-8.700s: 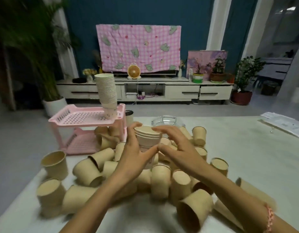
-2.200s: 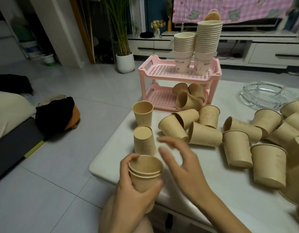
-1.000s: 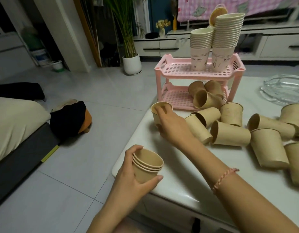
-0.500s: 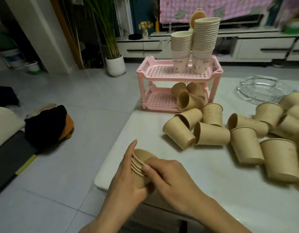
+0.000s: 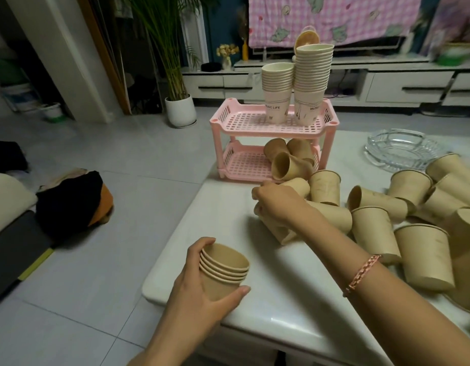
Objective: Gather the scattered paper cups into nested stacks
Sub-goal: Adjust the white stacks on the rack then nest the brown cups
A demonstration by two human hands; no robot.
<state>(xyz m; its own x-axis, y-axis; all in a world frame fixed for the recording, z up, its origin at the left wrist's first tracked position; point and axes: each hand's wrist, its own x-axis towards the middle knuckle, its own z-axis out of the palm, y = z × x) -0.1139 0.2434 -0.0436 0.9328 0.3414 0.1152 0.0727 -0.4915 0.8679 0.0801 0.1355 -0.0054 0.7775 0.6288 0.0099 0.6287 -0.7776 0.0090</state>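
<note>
My left hand (image 5: 195,289) grips a nested stack of several brown paper cups (image 5: 223,270) above the near left corner of the white table (image 5: 270,307). My right hand (image 5: 274,204) reaches forward and closes on a brown cup (image 5: 281,229) lying on its side at the left end of the scattered pile. Many more brown cups (image 5: 418,217) lie tipped or stand across the right of the table. Two tall stacks of white cups (image 5: 294,83) stand on a pink rack's (image 5: 241,122) top shelf.
Three brown cups (image 5: 286,157) lie on the rack's lower shelf. A glass ashtray (image 5: 397,151) sits at the back right of the table. Left of the table is tiled floor with a dark bag (image 5: 70,202), a potted plant (image 5: 179,109) and a sofa edge.
My right hand has left the stack in my left hand and reached forward to a cup lying at the pile's left end. The stack has one more cup than a second ago.
</note>
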